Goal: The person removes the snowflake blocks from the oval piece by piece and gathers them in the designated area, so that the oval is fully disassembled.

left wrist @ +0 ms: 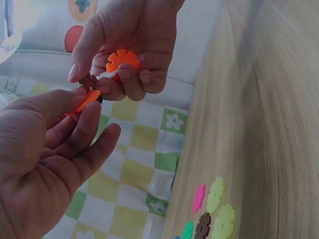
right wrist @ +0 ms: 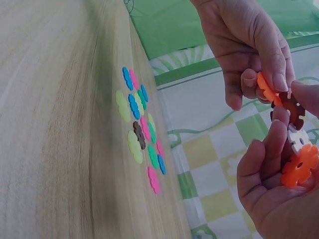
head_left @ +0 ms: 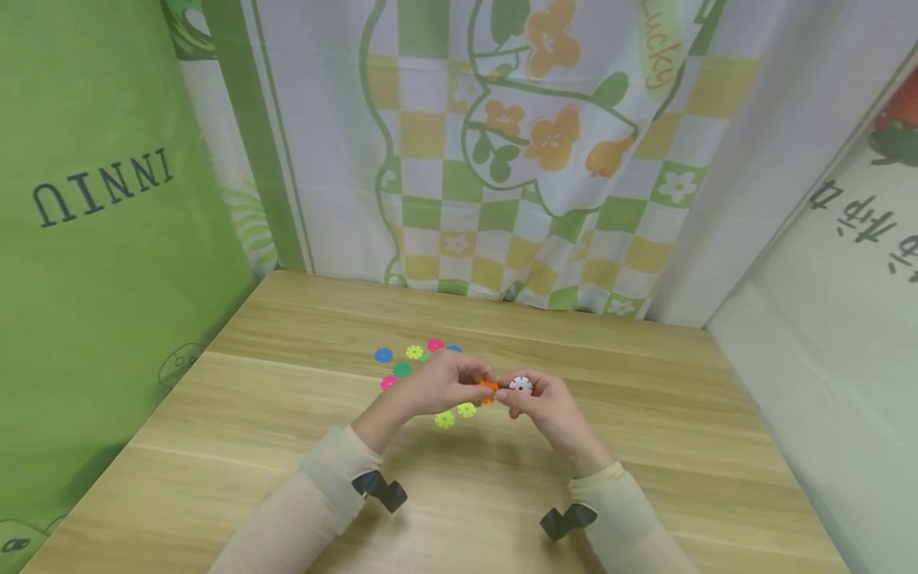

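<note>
My left hand (head_left: 439, 384) pinches an orange notched disc (left wrist: 87, 102) between thumb and fingers. Facing it, my right hand (head_left: 551, 408) pinches a brown notched disc (right wrist: 293, 110) by its edge. The two discs meet at their rims between the fingertips. Below the brown disc, a white notched disc (right wrist: 298, 138) and a second orange notched disc (right wrist: 300, 166) lie against the curled fingers and palm of my right hand. From the head view the white one shows its round face, while the brown one is mostly hidden by fingers. Both hands are raised over the table.
On the wooden table (head_left: 287, 414), several loose notched discs lie flat beyond and under my left hand, among them a blue disc (head_left: 383, 355), a pink disc (head_left: 436, 345) and a yellow disc (head_left: 445, 419). A patterned curtain (head_left: 459, 199) hangs behind the table.
</note>
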Demonstrator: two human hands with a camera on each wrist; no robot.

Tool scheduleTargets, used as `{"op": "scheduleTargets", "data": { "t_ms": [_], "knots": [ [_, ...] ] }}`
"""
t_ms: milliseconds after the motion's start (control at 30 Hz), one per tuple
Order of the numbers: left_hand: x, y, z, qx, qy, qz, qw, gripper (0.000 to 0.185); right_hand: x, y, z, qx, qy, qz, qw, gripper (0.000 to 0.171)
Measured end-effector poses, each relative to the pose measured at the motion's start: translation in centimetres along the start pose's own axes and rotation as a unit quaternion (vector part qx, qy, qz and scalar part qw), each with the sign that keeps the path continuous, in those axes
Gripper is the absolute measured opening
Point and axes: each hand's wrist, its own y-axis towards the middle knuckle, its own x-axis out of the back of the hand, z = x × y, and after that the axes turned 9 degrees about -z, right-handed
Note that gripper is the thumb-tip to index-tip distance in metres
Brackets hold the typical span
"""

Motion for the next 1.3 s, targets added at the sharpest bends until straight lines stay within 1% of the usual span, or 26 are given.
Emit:
{"op": "scheduleTargets", "data": {
  "t_ms": [300,567,733,833,933,1067,1133,1200,1300],
  "knots": [
    [-0.3,0.4,-0.4,-0.008,-0.009,0.007,0.9999,0.005,0.5,-0.2,0.1,0.003,-0.005,-0.006,1.000,0.028],
    [-0.6,0.8,-0.6,0.008,0.014,0.007,0.9999,0.010,0.8,-0.2,0.0,0.010,-0.012,-0.017,1.000,0.028],
    [-0.8,0.9,-0.9,0.018,0.027,0.013,0.9994,0.007,1.1,-0.2,-0.1,0.010,-0.014,-0.021,1.000,0.026],
    [-0.9,1.0,-1.1,0.019,0.025,0.026,0.9992,0.017,1.3,-0.2,-0.1,0.009,-0.018,-0.026,0.999,0.024],
    [-0.9,1.0,-0.9,0.017,0.024,0.026,0.9992,0.024,1.4,-0.2,-0.1,0.009,-0.027,-0.028,0.999,0.024],
    [-0.9,0.9,-0.4,0.007,0.011,0.014,0.9998,0.015,1.3,-0.1,-0.2,0.013,-0.030,-0.022,0.999,0.025],
    [-0.8,0.9,-0.2,0.002,-0.002,0.016,0.9999,0.014,1.2,-0.1,-0.2,0.014,-0.027,-0.019,0.999,0.025],
    [-0.6,0.8,-0.2,0.004,-0.018,0.020,0.9996,0.015,1.1,0.0,-0.2,0.015,-0.025,-0.016,0.999,0.025],
    [-0.4,0.8,-0.2,0.017,-0.036,0.023,0.9989,0.015,1.0,0.0,-0.2,0.012,-0.026,-0.017,0.999,0.025]
  ]
}}
